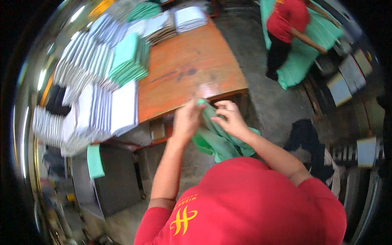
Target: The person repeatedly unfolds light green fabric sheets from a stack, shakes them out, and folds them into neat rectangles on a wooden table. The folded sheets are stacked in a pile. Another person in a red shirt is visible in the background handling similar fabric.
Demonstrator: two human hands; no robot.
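A green cloth (217,139) hangs in loose folds in front of my chest, beyond the near edge of the wooden table. My left hand (188,118) grips its upper end, with the fingertips closed on the fabric. Beside it, on the right, my right hand (229,118) has bent, spread fingers near the cloth's upper folds; whether they pinch any fabric cannot be told. The lower part of the cloth drops between my forearms. A stack of folded green cloths (125,59) stands on the table's left side.
The wooden table (196,61) bears stacks of folded white cloths (95,107) at left and more folded linens (190,18) at its far end. A co-worker in a red shirt (288,21) handles a large green sheet (294,67) at upper right. A dark cabinet (119,177) stands at lower left.
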